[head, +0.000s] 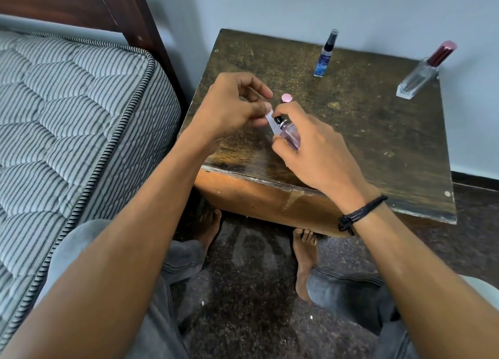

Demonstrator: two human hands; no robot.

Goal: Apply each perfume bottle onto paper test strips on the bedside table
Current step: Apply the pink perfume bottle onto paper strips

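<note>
fingers of left hand (237, 107) are pinching a paper strip (270, 118); right hand (316, 148) is gripping the purple bottle (290, 136), forefinger pressing its nozzle.

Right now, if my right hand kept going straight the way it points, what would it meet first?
Probably the paper strip pinched by your left hand; the right hand aims its purple bottle at it. Depth is hard to judge.

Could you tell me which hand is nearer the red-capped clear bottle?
Right. The right hand, gripping the purple bottle, is left of the red-capped clear bottle; the left hand lies farther left.
</note>
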